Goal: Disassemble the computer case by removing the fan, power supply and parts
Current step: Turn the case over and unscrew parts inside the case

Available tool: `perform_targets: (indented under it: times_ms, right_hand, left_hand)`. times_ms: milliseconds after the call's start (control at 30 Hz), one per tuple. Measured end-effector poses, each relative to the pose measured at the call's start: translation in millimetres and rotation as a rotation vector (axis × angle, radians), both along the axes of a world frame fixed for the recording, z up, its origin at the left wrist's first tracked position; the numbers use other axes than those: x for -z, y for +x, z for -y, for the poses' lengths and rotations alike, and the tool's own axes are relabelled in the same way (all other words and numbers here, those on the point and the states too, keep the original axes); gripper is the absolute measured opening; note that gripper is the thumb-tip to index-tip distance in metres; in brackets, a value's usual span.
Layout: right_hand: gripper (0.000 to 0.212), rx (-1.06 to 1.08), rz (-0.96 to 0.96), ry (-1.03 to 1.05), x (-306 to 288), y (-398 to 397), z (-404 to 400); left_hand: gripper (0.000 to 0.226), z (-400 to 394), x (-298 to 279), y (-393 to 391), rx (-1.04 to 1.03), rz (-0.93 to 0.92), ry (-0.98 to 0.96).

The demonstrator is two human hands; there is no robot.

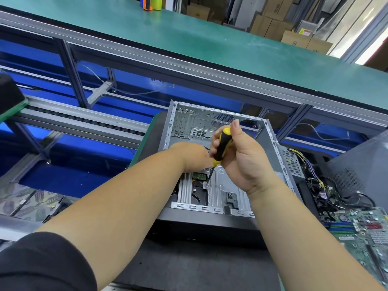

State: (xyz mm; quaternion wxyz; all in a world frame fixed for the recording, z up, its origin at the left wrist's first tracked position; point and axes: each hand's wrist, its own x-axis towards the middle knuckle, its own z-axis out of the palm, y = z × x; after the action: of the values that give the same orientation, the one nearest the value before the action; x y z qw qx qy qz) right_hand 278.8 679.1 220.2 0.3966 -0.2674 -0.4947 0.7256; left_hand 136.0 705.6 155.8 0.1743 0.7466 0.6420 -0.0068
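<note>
Rightward, motherboard (365,232) beside case (212,156); right hand (241,156) grips screwdriver (222,145), left hand's (189,156) grip seemingly hidden.

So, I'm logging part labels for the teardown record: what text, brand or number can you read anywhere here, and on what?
No text reads clearly.
Yellow-and-red sticker on the far grey cabinet: printed, too blurred.
Green circuit board at right: markings too small.
Brown cardboard boxes behind: dark logo, unreadable.
Black-and-yellow screwdriver in the right hand: no visible lettering.
</note>
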Motion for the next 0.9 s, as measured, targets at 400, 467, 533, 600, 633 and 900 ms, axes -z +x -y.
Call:
perform_targets:
  times_ms: [400, 467, 533, 600, 633, 900]
  right_hand:
    - [0.027, -0.033, -0.052, 0.031, 1, 0, 3]
    - [0.024, -0.009, -0.017, 0.031, 0, 3, 3]
    - [0.024, 0.011, -0.005, 0.006, -1, 6, 1]
    - [0.026, 0.018, -0.011, -0.024, -3, 7, 1]
    - [0.028, 0.019, -0.011, -0.037, -4, 7, 0]
    - [0.059, -0.044, -0.006, -0.018, -4, -3, 2]
  left_hand:
    - [0.039, 0, 5, -3, 0.034, 0.023, 0.031]
    - [0.043, -1, 6, -2, 0.019, 0.003, 0.033]
    - [0.058, -1, 6, -2, -0.02, 0.008, 0.049]
    - [0.066, 0, 6, -1, -0.037, 0.01, 0.058]
    - [0.063, 0, 7, -1, -0.035, 0.002, 0.061]
    - [0.036, 1, 5, -1, -0.003, 0.007, 0.044]
